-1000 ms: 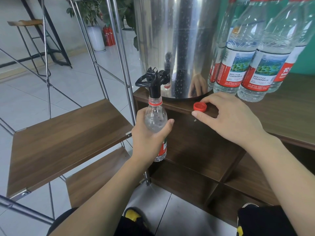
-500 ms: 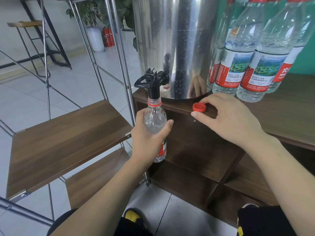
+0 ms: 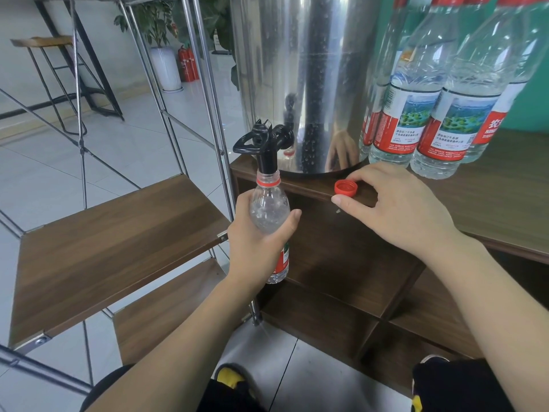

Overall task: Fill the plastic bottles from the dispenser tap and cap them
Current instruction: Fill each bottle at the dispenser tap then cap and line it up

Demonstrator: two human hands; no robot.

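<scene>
My left hand grips a clear plastic bottle with a red neck ring and red label. It holds the bottle upright with its open mouth up against the spout of the black tap on the steel dispenser. The bottle looks nearly empty, with droplets inside. No stream of water is visible. A red cap lies on the front edge of the wooden counter. My right hand rests there, its thumb and forefinger curled around the cap.
Several full labelled bottles stand on the counter right of the dispenser. Open cubby shelves sit below the counter. A metal-framed rack with wooden shelves stands to the left, and a stool is further back on the tiled floor.
</scene>
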